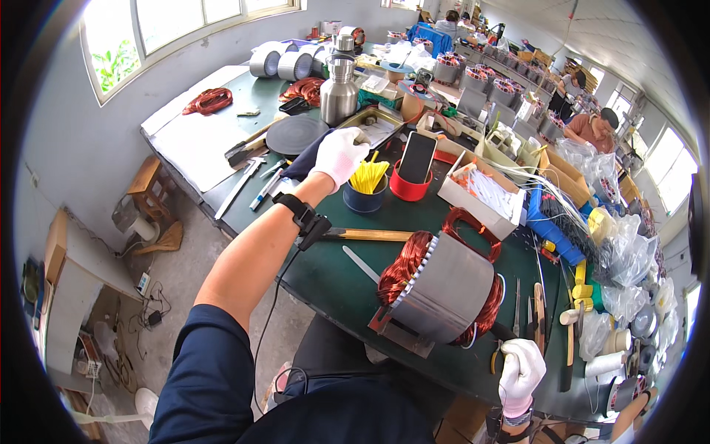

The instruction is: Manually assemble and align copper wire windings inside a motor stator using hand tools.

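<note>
- Big green workbench (pixel 333 277) runs from the upper left of the frame down to the lower right, and it's packed: rolls of grey tape, a steel flask (pixel 339 90), loose red wire, hand tools, plastic bags and boxes along the right edge. Windows sit top left, concrete floor on the left, other people work at benches in the upper right.
- Centre frame is a motor stator (pixel 442 287), a grey metal cylinder on its side with copper windings bulging out of both ends.
- Just above centre there's a blue cup of yellow strips (pixel 366 189), next to a red cup (pixel 409 185) with a phone (pixel 417 157) stood in it.
- Left hand (pixel 340 154), white glove, arm stretched out, hovers just above and left of the blue cup. Fingers curled loosely; can't tell if it's pinching anything.
- Right hand (pixel 521 371), also gloved, sits low right beside the stator, fist closed on a small dark tool (pixel 501 337).
</note>
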{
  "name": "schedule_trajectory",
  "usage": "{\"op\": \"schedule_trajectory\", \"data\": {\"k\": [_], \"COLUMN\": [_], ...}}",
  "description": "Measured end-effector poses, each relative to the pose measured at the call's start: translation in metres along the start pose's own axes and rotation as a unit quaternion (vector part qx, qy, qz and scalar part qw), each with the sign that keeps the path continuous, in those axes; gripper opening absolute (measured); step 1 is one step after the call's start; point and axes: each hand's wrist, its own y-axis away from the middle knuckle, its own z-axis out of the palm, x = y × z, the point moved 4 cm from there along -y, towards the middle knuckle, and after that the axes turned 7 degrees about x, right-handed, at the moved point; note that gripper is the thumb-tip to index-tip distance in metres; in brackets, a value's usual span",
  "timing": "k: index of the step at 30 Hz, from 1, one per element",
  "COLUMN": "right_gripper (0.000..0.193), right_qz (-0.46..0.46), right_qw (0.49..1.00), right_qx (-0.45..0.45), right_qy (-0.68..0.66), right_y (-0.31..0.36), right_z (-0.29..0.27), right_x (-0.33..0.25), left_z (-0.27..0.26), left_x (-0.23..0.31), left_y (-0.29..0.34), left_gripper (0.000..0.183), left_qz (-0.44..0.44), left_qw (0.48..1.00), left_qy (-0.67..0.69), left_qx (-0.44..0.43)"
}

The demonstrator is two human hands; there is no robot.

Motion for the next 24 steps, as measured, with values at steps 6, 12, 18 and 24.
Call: {"op": "schedule_trajectory", "data": {"k": [6,12,18,24], "right_gripper": [0.013,0.016,0.041,0.018], "right_qz": [0.008,0.096,0.121,0.032], "right_qw": [1.000,0.993,0.988,0.993], "right_qx": [0.003,0.054,0.088,0.115], "right_qy": [-0.002,-0.034,-0.037,-0.026], "right_y": [-0.003,-0.017,-0.070,-0.070], "right_z": [0.003,-0.013,0.010,0.009], "right_x": [0.001,0.002,-0.044,-0.062], "left_z": [-0.012,-0.044,-0.043,-0.029], "left_x": [0.006,0.135,0.284,0.286], "left_y": [0.000,0.019,0.109,0.144], "left_gripper": [0.019,0.015,0.014,0.029], "left_qz": [-0.039,0.197,0.369,0.353], "left_qw": [0.999,0.979,0.879,0.883], "left_qy": [0.014,0.056,0.248,0.275], "left_qx": [-0.006,0.007,-0.174,-0.141]}}
